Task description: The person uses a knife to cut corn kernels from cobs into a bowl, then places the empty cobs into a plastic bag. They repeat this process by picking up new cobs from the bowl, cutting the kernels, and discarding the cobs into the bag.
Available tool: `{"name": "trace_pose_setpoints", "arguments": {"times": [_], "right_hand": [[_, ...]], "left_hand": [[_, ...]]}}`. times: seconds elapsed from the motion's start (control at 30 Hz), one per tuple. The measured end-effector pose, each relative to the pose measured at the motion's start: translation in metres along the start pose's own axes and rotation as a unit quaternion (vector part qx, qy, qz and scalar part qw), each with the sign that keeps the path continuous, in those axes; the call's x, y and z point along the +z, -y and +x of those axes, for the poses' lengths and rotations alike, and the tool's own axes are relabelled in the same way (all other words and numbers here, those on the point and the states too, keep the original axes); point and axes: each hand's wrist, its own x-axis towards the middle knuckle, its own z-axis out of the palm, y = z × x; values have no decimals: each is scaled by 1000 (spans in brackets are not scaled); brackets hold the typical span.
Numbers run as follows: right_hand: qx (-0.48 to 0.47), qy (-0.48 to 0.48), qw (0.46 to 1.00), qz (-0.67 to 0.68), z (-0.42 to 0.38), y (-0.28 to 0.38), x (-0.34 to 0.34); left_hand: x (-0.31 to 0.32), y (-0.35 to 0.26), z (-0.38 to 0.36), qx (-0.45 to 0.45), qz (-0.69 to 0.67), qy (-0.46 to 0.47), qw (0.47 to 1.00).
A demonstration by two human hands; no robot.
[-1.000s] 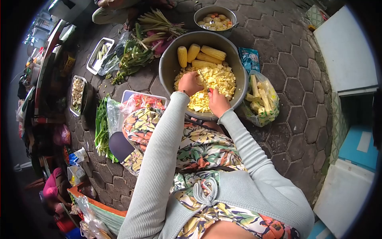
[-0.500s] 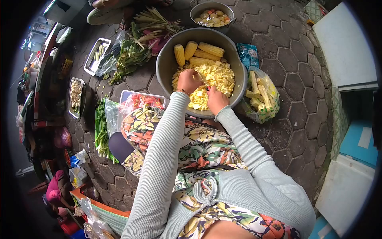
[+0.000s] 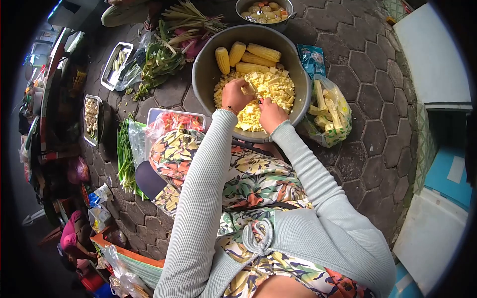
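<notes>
A large grey basin (image 3: 200,94) in front of me holds cut corn kernels (image 3: 248,119) mixed with pale cubes. Several whole corn cobs (image 3: 264,52) lie along its far side. Over the kernels, my left hand (image 3: 237,95) is closed, its fingertips pinching something pale that I cannot make out. Close by on the right, my right hand (image 3: 272,114) is closed round what looks like a small knife (image 3: 261,101); only a bit of red and dark handle shows, and its blade is hard to see.
Right of the basin are a plastic bag (image 3: 328,116) of pale stripped cobs and a teal packet (image 3: 311,59). A metal pot (image 3: 266,12) stands beyond. Leafy greens (image 3: 161,69), trays (image 3: 92,119), a plastic box of red pieces (image 3: 176,119) and green onions (image 3: 126,159) lie left.
The view has shifted slightly, so the basin sits a little higher in the picture. Both hands keep nearly the same place and grip over the kernels.
</notes>
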Motion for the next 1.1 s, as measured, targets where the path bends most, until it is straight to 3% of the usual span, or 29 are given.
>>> {"name": "trace_pose_setpoints", "arguments": {"times": [0.3, 0.4, 0.57, 0.67, 0.7, 0.73, 0.8, 0.83, 1.1], "right_hand": [[-67, 41, 996, 43, 4, -25, 10], [-18, 105, 994, 28, 48, -44, 51], [-7, 192, 981, -42, 48, -51, 58], [16, 157, 987, -14, 49, -57, 65], [-43, 114, 992, -37, 45, -59, 66], [-43, 116, 992, -35, 32, -48, 52], [-13, 30, 998, 50, 1, -13, 4], [13, 16, 996, 91, 5, -14, 15], [-11, 35, 996, 80, 5, -4, 24]], "left_hand": [[-2, -2, 2, 21, 5, 19, 1000], [4, -3, 1, 35, 18, 20, 999], [0, 1, 0, -60, -6, 39, 997], [-10, 7, 6, -87, 36, 45, 995], [-13, 7, 7, -85, 48, 59, 993], [-14, 9, 8, -87, 50, 60, 993], [-13, 11, 9, -78, 9, 74, 994], [-12, 11, 9, -77, 8, 79, 994], [-11, 5, 7, -58, -2, 53, 997]]}}
